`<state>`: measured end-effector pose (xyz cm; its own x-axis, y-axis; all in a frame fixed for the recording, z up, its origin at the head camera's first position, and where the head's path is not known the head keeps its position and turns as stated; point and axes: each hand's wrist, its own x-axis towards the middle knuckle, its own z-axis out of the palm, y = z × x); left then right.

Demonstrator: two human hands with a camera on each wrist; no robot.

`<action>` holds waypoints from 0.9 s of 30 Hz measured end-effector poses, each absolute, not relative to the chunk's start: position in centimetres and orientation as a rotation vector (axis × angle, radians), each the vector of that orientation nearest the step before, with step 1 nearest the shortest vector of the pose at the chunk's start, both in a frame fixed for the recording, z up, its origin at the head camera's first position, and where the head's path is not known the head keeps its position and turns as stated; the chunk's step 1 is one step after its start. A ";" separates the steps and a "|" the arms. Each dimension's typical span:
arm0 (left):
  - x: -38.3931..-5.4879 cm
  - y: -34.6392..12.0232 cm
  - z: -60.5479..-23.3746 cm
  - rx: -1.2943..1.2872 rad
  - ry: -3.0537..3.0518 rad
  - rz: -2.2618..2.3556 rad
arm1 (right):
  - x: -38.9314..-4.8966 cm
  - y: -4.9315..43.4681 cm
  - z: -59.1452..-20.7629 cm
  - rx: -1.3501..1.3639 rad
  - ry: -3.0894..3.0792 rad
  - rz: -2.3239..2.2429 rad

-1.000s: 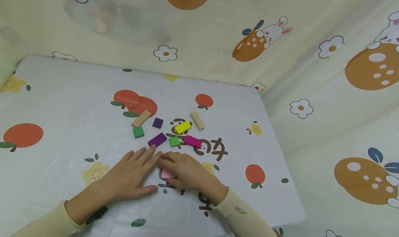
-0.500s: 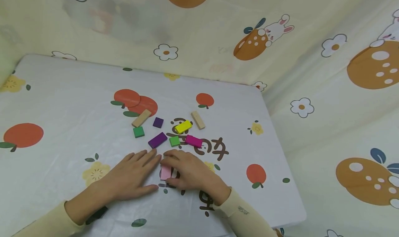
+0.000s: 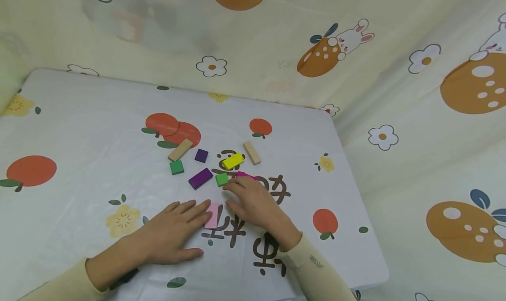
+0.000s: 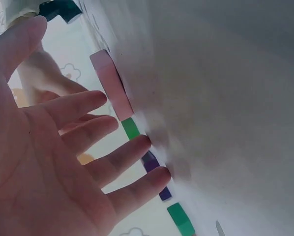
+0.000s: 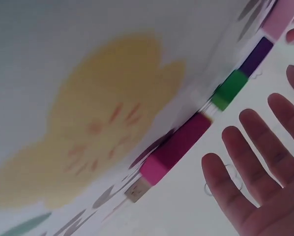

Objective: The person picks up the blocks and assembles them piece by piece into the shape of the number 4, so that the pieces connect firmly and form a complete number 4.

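Note:
A light pink block (image 3: 212,215) lies on the patterned tablecloth, with the fingertips of my left hand (image 3: 174,233) at its left edge. The left fingers are spread and fairly straight, palm down. My right hand (image 3: 254,200) hovers with relaxed fingers just below the small light green block (image 3: 222,179), and overlaps the magenta block (image 3: 246,175) in the head view. Nothing is between the right fingers in the right wrist view, where the magenta block (image 5: 176,147) and green block (image 5: 230,90) lie past the fingertips.
Beyond the hands lie a purple block (image 3: 200,178), a dark purple block (image 3: 201,155), a green block (image 3: 176,167), a yellow block (image 3: 233,161) and two plain wood blocks, one left (image 3: 180,150) and one right (image 3: 251,152). A printed curtain (image 3: 253,41) hangs behind the table.
My right hand has let go of the pink block and moved up and right toward the light green and magenta blocks. My left hand has shifted slightly down and right, to the pink block's edge.

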<state>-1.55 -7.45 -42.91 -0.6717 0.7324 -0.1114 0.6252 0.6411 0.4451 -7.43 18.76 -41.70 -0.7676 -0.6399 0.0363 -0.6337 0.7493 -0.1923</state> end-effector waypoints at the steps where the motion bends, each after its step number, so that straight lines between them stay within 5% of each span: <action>1: -1.5 -7.4 -42.9 1.095 2.582 0.541 | -7.7 18.9 -41.8 -1.039 2.921 -0.298; 27: -1.5 -7.5 -43.1 1.103 2.581 0.534 | -11.2 21.0 -41.5 -0.708 2.786 -0.110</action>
